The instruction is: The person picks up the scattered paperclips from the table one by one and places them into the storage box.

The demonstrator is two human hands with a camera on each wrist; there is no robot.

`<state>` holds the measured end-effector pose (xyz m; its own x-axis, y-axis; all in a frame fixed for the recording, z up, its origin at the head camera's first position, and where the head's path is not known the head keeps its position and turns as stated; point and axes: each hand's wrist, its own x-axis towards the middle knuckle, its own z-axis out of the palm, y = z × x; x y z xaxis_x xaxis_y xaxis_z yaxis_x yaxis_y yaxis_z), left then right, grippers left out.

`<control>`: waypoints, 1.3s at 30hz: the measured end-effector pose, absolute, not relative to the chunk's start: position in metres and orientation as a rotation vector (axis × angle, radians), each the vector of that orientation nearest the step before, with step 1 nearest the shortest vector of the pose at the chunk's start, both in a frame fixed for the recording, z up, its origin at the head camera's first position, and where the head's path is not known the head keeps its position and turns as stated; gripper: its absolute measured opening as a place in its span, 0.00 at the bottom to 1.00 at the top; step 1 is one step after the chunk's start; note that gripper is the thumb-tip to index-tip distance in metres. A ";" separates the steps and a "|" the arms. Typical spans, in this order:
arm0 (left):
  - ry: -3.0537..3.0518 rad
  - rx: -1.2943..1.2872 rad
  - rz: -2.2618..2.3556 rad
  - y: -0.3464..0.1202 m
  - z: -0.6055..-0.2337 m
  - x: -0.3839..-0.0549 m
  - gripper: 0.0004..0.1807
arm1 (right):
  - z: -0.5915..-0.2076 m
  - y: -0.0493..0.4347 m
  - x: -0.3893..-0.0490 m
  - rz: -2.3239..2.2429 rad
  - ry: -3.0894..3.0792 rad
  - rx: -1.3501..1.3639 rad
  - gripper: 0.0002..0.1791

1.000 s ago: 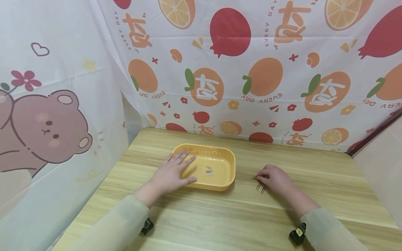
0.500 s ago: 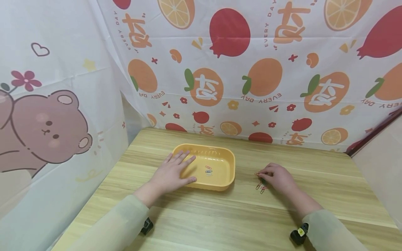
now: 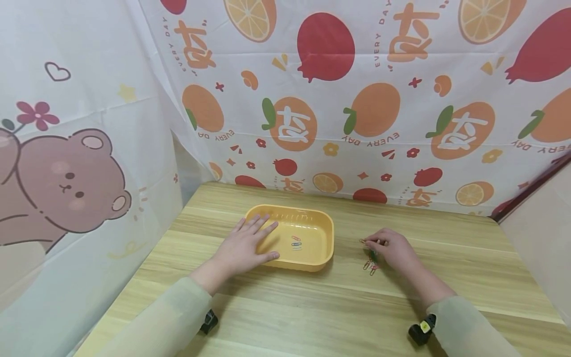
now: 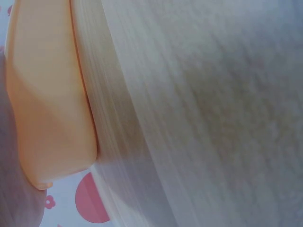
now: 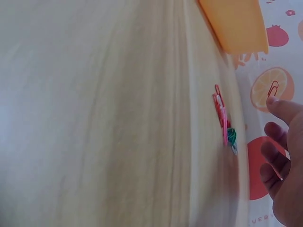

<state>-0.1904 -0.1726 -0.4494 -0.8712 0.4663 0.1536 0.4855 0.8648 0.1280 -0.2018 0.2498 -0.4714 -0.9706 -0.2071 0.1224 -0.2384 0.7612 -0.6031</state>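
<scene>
My left hand [image 3: 243, 248] rests with spread, straight fingers across the left side of the yellow plastic tray [image 3: 308, 267]. Inside the tray lie a pink paper clip [image 3: 296, 238], a blue paper clip [image 3: 296, 244] and a pale one just below. Right of the tray, my right hand [image 3: 394, 249] pinches an orange-red paper clip [image 5: 273, 89] between thumb and finger, held above the table. Under that hand is a small pile of paper clips [image 5: 224, 123] in red, pink and green. The hand partly covers this pile in the head view.
The wooden table [image 3: 294, 312] runs up to a fruit-printed cloth [image 3: 330, 148] hanging behind it. A bear-printed cloth [image 3: 85, 198] hangs on the left. Each wrist carries a black camera.
My right hand has lifted slightly up and away from the pile with the paper clip, uncovering green and pink clips. The left hand and tray have stayed put.
</scene>
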 end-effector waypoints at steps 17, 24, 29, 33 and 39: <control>-2.917 -0.748 -0.246 -0.173 -0.448 -0.189 0.45 | -0.455 0.214 -0.212 1.191 -2.825 0.388 0.13; -2.932 -0.749 -0.242 -0.173 -0.448 -0.188 0.45 | -0.449 0.190 -0.216 1.346 -2.754 0.368 0.11; -2.934 -0.750 -0.254 -0.173 -0.449 -0.189 0.45 | -0.445 0.173 -0.219 1.376 -2.705 0.416 0.09; -2.928 -0.747 -0.245 -0.173 -0.450 -0.189 0.45 | -0.438 0.155 -0.218 1.416 -2.687 0.428 0.07; -2.913 -0.749 -0.254 -0.173 -0.451 -0.190 0.45 | -0.435 0.128 -0.218 1.467 -2.687 0.462 0.06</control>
<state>-0.1904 -0.1732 -0.4514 -0.8697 0.4667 0.1603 0.4875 0.8632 0.1316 -0.2179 0.1284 -0.4350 -0.9544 -0.2373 0.1811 -0.2806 0.5064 -0.8153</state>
